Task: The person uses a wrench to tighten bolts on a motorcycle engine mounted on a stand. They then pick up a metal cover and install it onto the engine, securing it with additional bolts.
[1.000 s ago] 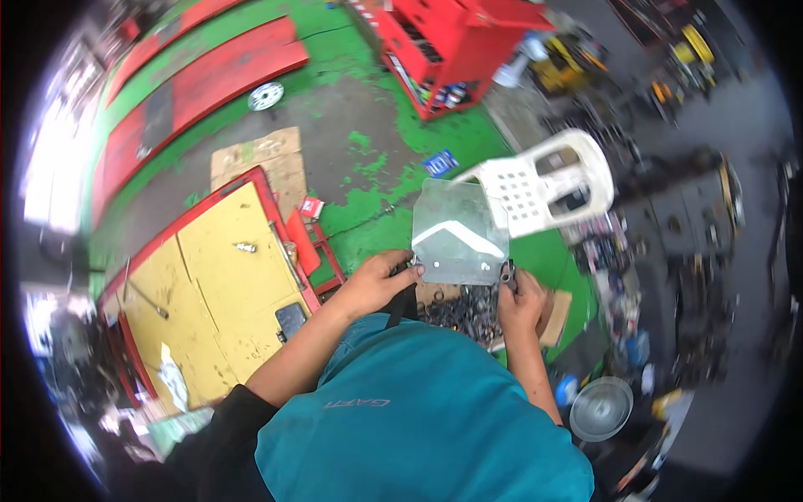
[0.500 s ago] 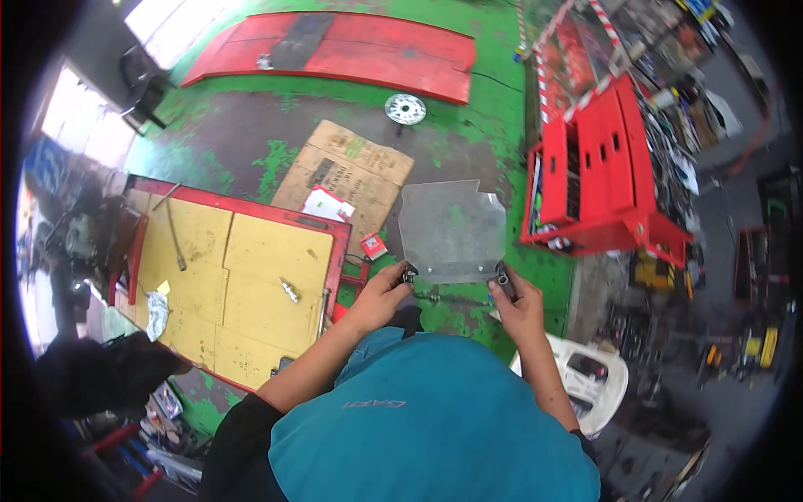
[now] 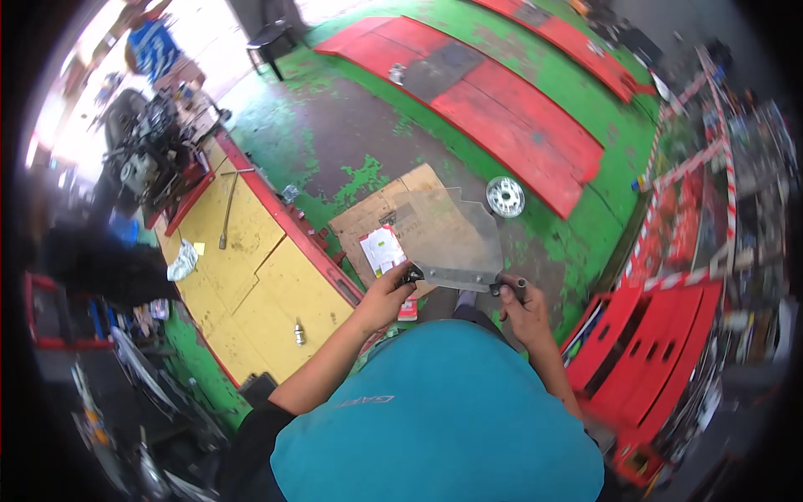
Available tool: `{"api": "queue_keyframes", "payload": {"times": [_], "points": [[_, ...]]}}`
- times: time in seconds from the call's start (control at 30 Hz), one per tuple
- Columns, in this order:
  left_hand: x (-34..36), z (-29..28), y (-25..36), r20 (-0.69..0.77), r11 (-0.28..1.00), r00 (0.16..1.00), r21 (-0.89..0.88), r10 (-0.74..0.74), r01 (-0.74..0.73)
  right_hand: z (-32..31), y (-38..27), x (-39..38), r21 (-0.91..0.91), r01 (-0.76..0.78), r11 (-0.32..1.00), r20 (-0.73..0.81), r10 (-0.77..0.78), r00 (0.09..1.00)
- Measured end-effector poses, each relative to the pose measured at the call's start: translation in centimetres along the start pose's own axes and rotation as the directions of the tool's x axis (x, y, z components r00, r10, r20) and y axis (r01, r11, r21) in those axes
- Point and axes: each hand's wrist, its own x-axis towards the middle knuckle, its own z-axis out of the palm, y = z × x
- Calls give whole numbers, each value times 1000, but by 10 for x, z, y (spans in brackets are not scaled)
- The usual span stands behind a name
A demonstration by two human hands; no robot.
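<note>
The clear sheet (image 3: 456,238) is standing out in front of the person, between the two hands, and is serving here as the clock's centre. At its 7 o'clock corner the left hand (image 3: 386,299) is pinching a small dark fitting (image 3: 412,274), its grip pressing thumb and fingers together. At the 5 o'clock corner the right hand (image 3: 524,309) is pinching a dark tube-like piece (image 3: 515,287) (its open end is showing), with that grip tightly closed too. Behind the sheet, toward 10 o'clock, a flattened cardboard (image 3: 355,224) is lying on the green floor (image 3: 368,177), and white papers (image 3: 382,248) are resting on it at 9 o'clock. A silver disc with holes (image 3: 505,197) is sitting near 2 o'clock, while a long red ramp (image 3: 519,105) is stretching past 12 o'clock. The yellow-topped desk (image 3: 251,335) is spreading out around 9 o'clock, carrying a T-handled wrench (image 3: 227,209) and, toward 8, a small metal plug (image 3: 299,335). A red cabinet (image 3: 640,356) is standing at 4 o'clock.
</note>
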Motion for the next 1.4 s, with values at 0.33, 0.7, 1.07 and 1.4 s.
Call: {"api": "queue_keyframes", "payload": {"times": [0.33, 0.7, 1.07, 1.4], "points": [[114, -47, 66, -437, 996, 899, -90, -14, -28, 17, -102, 285, -136, 187, 973, 633, -60, 772], [240, -266, 54, -643, 883, 750, -249, 156, -397, 222, -205, 526, 12, 459, 888, 939, -168, 300], [315, -527, 141, -833, 860, 376, 209, 406, -465, 393, -264, 738, 135, 165, 977, 930, -183, 319], [345, -645, 234, -967, 963, -143, 231, 211, -138, 589, -323, 907, 173, 203, 964, 976, -140, -169]]}}
